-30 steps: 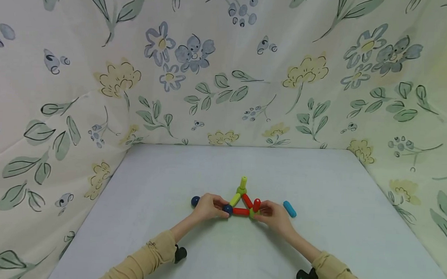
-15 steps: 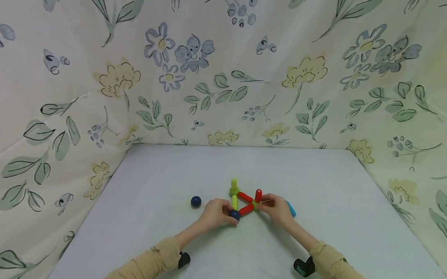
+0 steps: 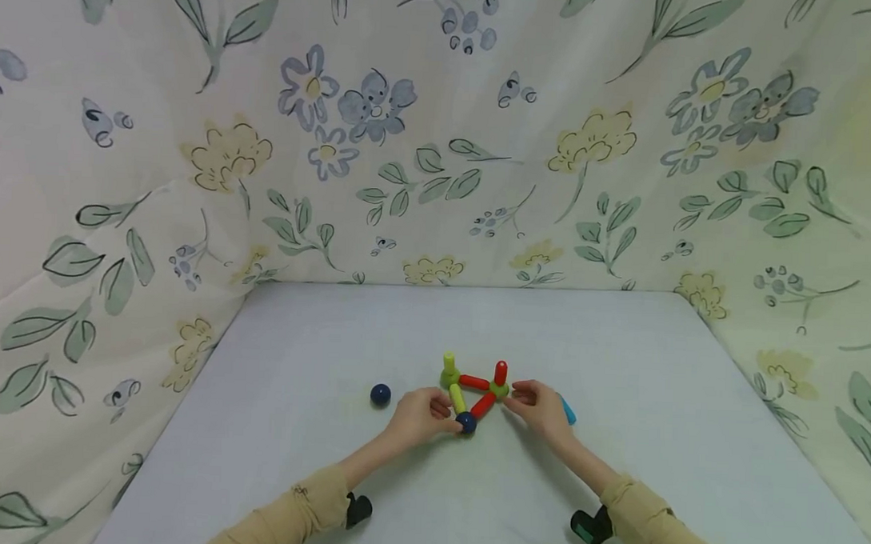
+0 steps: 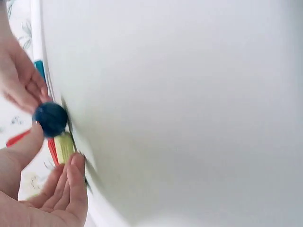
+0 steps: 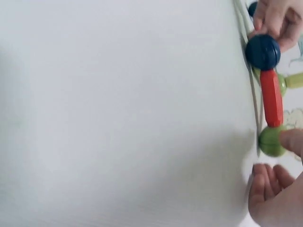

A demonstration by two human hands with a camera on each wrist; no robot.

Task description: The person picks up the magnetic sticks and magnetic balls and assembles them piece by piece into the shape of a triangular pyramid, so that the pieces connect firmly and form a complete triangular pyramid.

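A triangle of red and yellow-green sticks and balls lies mid-table. At its near corner is a dark blue ball (image 3: 466,423), joined to a red stick (image 3: 483,406) and a yellow-green stick (image 3: 457,398). My left hand (image 3: 419,417) has its thumb at that ball, its other fingers spread apart from it in the left wrist view. The right corner is a green ball (image 5: 272,141) with an upright red stick (image 3: 501,373). Beside it, my right hand (image 3: 541,409) has its thumb at the ball and its fingers apart. Another green ball (image 3: 449,377) bears an upright yellow-green stick (image 3: 449,360).
A loose dark blue ball (image 3: 380,395) lies left of the triangle. Behind my right hand lies a blue stick (image 3: 568,410), partly hidden. Floral cloth (image 3: 437,216) hangs behind and along both sides of the white table (image 3: 347,325).
The triangle has turned counter-clockwise: its blue ball moved right and nearer, the far green ball moved left. My left hand followed rightward. Both hands have loosened on the balls.
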